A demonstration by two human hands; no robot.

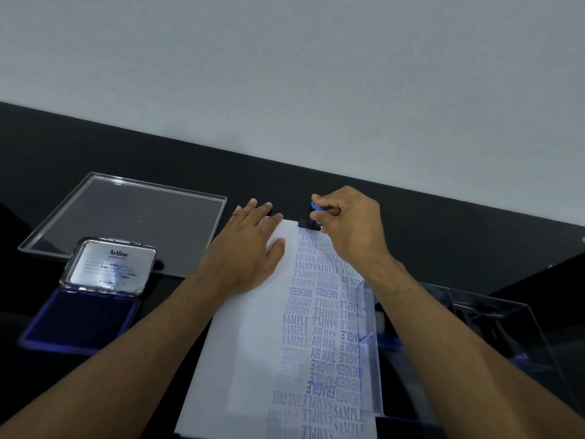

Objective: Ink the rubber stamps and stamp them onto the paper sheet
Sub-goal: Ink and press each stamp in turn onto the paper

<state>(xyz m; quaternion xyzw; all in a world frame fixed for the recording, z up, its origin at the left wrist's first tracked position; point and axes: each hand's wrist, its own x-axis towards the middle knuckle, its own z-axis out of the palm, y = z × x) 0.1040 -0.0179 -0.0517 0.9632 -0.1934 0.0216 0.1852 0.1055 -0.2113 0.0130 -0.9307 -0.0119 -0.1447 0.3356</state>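
Right hand [349, 229]: fingers clamped on blue-knobbed black rubber stamp [311, 218], pressed at far edge of white paper sheet [250, 343], extending the printed column. Left hand [245, 251]: fingers straight, flat on sheet, likely pinning it against shift. Open blue ink pad [79, 318] left on black counter [47, 153], within reach.

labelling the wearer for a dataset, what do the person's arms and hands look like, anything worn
Both forearms are bare as far as the frame shows, with no sleeves in view. The left hand and right hand wear no gloves, and no rings, watch or wristband are visible.
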